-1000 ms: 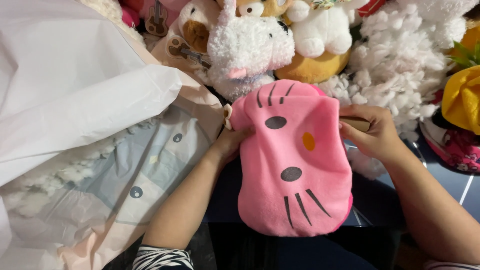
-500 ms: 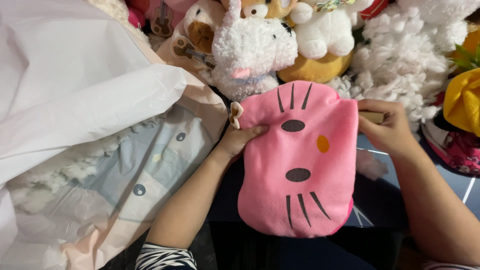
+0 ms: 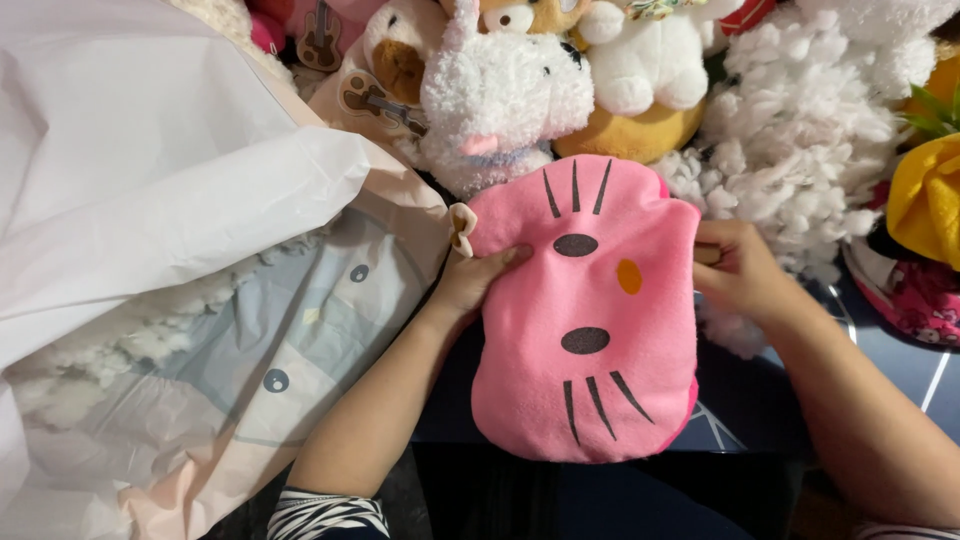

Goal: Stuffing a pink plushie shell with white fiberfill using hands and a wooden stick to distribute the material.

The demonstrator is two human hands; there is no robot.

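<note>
I see the pink cat-face cover [image 3: 585, 320] has slid right and up since half a second ago, now just below the white plush dog [image 3: 500, 95]. My left hand [image 3: 475, 280] pinches its left edge; my right hand [image 3: 735, 270] curls on its right edge.

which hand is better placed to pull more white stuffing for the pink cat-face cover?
Right hand, probably: it grips the pink cover's edge right beside the white stuffing. Left hand is on the far side.

far side: row of fluffy plush toys [image 3: 520, 95] blocks | left: crinkled white plastic bags [image 3: 150, 200] crowd in | right: white stuffing heap [image 3: 800, 140] close | near side: dark tabletop [image 3: 740, 400] open
</note>
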